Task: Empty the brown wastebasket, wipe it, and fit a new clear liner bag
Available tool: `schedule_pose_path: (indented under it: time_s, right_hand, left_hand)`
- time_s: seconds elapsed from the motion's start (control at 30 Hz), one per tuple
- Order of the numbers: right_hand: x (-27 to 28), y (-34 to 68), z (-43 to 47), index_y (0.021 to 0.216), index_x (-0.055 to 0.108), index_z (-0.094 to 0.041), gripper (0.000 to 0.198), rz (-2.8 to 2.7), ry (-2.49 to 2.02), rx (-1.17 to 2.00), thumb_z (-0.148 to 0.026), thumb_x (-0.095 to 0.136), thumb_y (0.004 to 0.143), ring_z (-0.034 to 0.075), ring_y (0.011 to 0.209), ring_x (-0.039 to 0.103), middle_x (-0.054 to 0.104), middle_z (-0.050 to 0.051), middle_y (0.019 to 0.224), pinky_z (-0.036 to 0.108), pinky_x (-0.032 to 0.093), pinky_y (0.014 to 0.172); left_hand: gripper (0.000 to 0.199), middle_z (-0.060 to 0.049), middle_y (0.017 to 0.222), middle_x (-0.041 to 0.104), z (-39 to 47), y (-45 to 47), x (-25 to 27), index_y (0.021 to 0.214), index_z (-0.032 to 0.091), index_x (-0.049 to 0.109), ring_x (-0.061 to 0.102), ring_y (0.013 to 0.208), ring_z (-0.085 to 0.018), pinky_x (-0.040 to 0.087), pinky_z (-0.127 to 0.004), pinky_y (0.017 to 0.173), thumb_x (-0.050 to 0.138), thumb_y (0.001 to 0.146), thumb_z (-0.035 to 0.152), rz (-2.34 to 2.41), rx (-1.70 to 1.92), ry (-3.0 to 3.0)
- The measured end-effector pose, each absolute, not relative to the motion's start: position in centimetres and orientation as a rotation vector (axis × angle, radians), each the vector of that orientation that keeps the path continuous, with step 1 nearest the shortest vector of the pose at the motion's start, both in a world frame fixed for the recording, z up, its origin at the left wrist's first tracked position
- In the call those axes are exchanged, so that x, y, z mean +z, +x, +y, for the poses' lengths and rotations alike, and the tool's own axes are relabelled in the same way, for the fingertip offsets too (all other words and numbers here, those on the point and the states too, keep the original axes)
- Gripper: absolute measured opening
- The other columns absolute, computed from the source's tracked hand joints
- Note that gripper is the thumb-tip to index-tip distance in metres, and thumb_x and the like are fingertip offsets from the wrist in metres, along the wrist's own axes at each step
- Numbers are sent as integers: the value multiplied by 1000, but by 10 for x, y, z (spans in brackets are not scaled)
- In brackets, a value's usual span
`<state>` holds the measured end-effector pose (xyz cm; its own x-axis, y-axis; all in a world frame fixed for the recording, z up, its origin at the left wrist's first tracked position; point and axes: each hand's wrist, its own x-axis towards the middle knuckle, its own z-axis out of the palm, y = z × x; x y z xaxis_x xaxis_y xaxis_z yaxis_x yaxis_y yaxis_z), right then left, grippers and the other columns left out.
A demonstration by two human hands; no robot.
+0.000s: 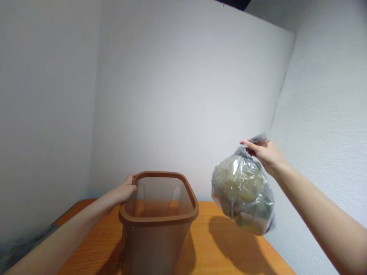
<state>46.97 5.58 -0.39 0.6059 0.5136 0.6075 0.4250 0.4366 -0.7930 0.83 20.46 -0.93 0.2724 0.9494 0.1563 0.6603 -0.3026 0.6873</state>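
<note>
A translucent trash bin with a brown rim stands upright on the wooden table, and no bag lines it. My left hand grips the bin's rim on its left side, fingers curled over the edge. To the right of the bin, my right hand pinches the gathered neck of a filled clear trash bag. The bag hangs above the table, bulging with greenish and pale contents that I cannot make out. Bag and bin are apart.
The orange-brown wooden table sits in a corner between pale walls. Dark crumpled plastic lies at the lower left, partly behind my left forearm. The bag casts a shadow on the table's right side.
</note>
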Motion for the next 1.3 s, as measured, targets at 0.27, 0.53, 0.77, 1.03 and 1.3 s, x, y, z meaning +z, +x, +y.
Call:
schedule_pose_path:
  time_s: [0.27,0.53,0.77,1.03,1.3]
  right_hand:
    - [-133,509,35,73,73,-14,41,-895,-1581,108,-54,66,69,21,53,56,66,7,57,36,43,56]
    - [-240,513,51,73,70,-20,41,-913,-1706,110,-57,55,70,34,72,66,73,13,73,48,50,74]
    - [-295,477,69,87,70,-25,33,-1069,-1692,125,-52,59,70,36,99,68,75,11,97,45,49,94]
    - [-323,471,71,96,65,-22,44,-1040,-1770,170,-55,45,76,31,90,72,77,10,93,43,55,85]
    - [-282,451,39,133,50,-6,81,-1030,-1832,-397,-66,47,79,45,129,45,52,26,136,60,30,109]
  left_hand:
    - [61,-8,106,70,208,5,-11,117,19,56,64,110,-32,56,-35,84,50,56,16,1478,787,2005]
    - [66,-13,114,66,212,3,-14,121,14,48,63,112,-30,55,-34,86,47,55,17,1471,749,1999]
    - [65,-13,116,66,210,4,-10,124,13,45,64,112,-25,54,-28,83,45,60,15,1485,703,1980]
    - [63,-16,115,66,208,4,-12,128,10,45,67,103,-28,55,-31,76,50,65,19,1603,737,1922]
    - [20,-7,61,68,187,7,-4,73,13,64,68,55,-25,47,-29,44,50,79,24,1709,484,1838]
